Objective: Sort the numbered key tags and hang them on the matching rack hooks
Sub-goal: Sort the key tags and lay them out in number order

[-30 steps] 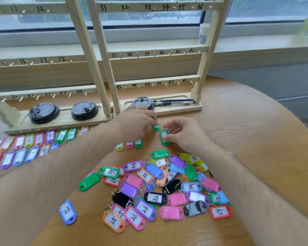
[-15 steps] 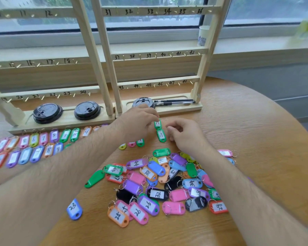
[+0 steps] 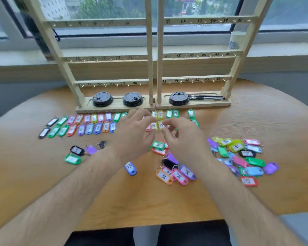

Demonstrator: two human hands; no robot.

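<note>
- 2 rows of sorted key tags (image 3: 89,123) lie on the table (image 3: 34,174) just before the wooden rack (image 3: 150,68), at 12 o'clock from the person. I judge they are ordered by number so that hanging goes quickly afterwards.
- The hooks look bare, so sorting seems to be the step in hand.
- The left hand (image 3: 133,134) and right hand (image 3: 184,141) hover close together over the middle of the rows, palms down, fingers curled toward the yellow tags (image 3: 160,125) marked 14 and 15.
- The fingertips are near these tags, but blur hides whether either hand pinches one; I cannot tell.
- The unsorted pile (image 3: 238,155) waits at 4 o'clock from the right hand, and the blue tag 23 (image 3: 130,168) at 6 o'clock from the left hand.
</note>
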